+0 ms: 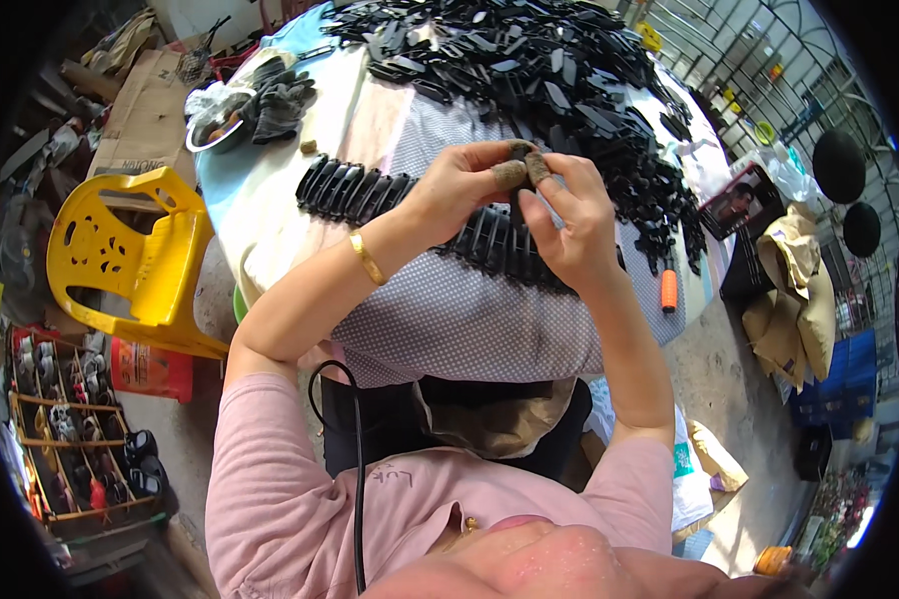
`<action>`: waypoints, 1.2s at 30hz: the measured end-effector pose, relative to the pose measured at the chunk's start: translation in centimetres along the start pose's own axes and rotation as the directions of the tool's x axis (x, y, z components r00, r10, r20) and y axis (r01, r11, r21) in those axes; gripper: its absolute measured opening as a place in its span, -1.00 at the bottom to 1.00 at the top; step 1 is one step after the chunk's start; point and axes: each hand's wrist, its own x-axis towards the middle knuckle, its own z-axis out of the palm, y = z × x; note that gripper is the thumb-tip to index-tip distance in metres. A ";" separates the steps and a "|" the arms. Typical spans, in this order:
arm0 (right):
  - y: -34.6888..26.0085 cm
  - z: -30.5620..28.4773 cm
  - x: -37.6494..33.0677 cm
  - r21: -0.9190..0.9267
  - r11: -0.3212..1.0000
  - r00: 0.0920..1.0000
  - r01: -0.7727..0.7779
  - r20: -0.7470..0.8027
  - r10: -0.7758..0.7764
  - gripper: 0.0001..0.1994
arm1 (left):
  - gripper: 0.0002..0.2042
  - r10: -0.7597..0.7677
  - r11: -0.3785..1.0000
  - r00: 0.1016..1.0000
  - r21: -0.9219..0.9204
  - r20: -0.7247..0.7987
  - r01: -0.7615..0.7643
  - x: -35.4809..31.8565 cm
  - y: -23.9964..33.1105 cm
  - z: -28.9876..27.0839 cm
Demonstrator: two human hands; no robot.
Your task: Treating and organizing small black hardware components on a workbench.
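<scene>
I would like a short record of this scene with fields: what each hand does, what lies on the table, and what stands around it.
left hand: raised over the table, fingertips with dark covers meeting the right hand
right hand: pinching a small black piece, mostly hidden
held piece: too hidden to describe
row of black clips: lined up below the hands on the dotted cloth
pile of black parts: far side of the table
orange tube: at the table's right edge
grey gloves: far left of the table, by a metal bowl
yellow plastic chair: left of the table
</scene>
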 end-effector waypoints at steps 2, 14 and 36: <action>-0.3 -0.2 0.0 -0.027 1.000 1.000 -0.016 -0.005 0.016 -0.79 | -0.64 0.000 0.992 0.999 0.123 0.033 -0.004 0.1 0.5 -0.1; 2.0 -9.6 -6.4 -0.319 0.731 0.771 -0.603 0.003 0.637 -0.74 | -0.76 0.247 0.397 0.939 0.859 0.238 -0.322 -0.5 -0.9 1.6; 8.8 -8.6 -8.4 -0.666 0.708 0.734 -0.235 0.356 0.579 -0.88 | -0.69 0.115 -0.237 0.827 0.823 0.551 -0.516 10.9 -4.1 0.8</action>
